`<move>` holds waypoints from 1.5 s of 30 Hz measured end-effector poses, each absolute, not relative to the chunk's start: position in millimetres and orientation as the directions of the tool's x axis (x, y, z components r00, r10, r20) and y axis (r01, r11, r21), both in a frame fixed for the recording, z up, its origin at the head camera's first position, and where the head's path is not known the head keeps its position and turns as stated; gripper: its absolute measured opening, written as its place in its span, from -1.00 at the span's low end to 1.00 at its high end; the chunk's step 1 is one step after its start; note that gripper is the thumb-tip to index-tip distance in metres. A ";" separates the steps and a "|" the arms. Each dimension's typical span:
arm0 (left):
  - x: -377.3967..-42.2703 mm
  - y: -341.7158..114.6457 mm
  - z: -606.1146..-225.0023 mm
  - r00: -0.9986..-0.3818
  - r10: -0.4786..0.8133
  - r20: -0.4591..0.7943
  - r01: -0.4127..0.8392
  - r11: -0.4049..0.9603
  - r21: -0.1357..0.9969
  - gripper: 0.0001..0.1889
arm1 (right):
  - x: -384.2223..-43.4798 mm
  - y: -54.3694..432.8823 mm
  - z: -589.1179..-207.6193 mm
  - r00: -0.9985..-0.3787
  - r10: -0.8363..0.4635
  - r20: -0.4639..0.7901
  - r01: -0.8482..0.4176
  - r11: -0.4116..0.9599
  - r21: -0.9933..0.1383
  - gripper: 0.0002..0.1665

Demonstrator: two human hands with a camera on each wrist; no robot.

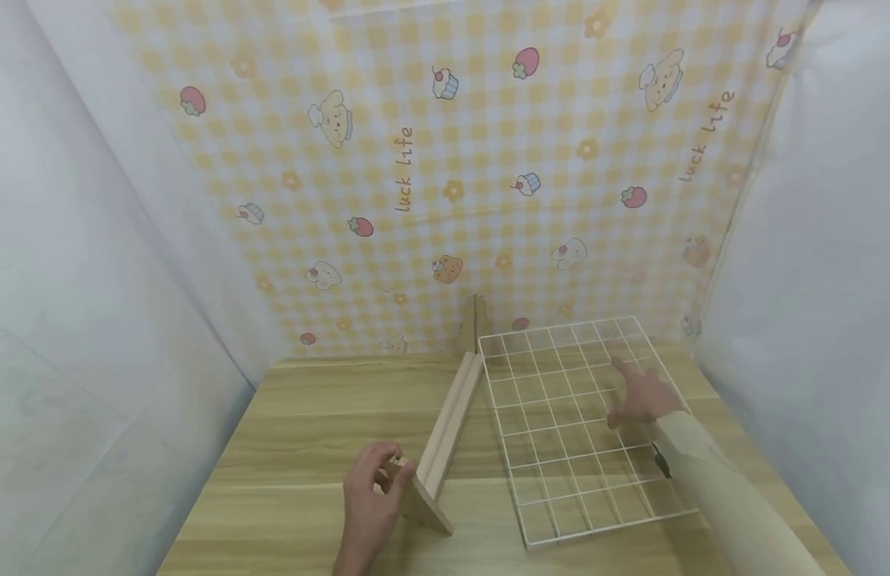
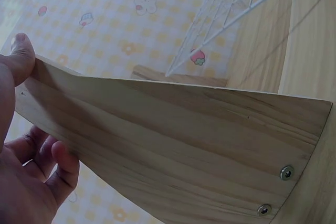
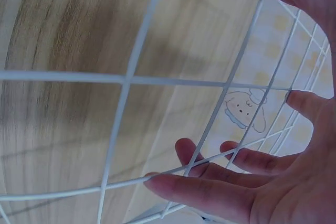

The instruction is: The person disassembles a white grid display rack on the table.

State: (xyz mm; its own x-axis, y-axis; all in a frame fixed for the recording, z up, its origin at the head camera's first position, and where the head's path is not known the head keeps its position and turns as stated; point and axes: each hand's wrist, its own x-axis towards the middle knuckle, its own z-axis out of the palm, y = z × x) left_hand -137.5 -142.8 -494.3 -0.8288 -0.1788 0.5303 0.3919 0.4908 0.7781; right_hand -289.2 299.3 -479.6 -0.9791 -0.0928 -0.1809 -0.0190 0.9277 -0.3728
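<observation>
A wooden frame with two long rails lies left of a white wire grid. My left hand grips the upper end of its near wooden side panel, thumb on one edge and curled fingers at the other. Two screws show at the panel's wide end. The far side panel stands by the back cloth. Over the right part of the grid, my right hand is spread, its fingers mostly straight and touching the wires. Some wires cross in front of these fingers in the right wrist view.
A wood-grain table lies below, with the grid's shadow on it. A yellow checked cloth hangs behind. White sheets close in the left and right sides.
</observation>
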 end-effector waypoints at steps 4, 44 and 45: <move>-135.8 -138.5 -497.8 -0.808 -0.150 0.570 0.436 0.498 0.749 -0.74 | -288.8 298.7 -479.5 -0.969 -0.088 -0.231 0.003 0.930 -0.368 0.59; -136.6 -86.2 -498.7 -0.722 -0.047 0.690 0.569 0.527 0.631 -0.86 | -300.3 295.4 -492.6 -0.930 0.001 -0.367 0.137 0.929 -0.344 0.52; -136.7 -85.8 -498.6 -0.725 -0.047 0.687 0.566 0.528 0.633 -0.86 | -300.0 295.0 -492.7 -0.930 -0.003 -0.367 0.133 0.929 -0.346 0.52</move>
State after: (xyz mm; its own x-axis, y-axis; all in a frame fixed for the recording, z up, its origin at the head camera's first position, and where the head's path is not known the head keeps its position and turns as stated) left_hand -136.7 -85.8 -498.6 -0.7250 -0.0469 0.6871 0.5658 0.5282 0.6331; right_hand -300.0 295.0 -492.7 -0.9301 -0.0035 -0.3674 0.1333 0.9286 -0.3463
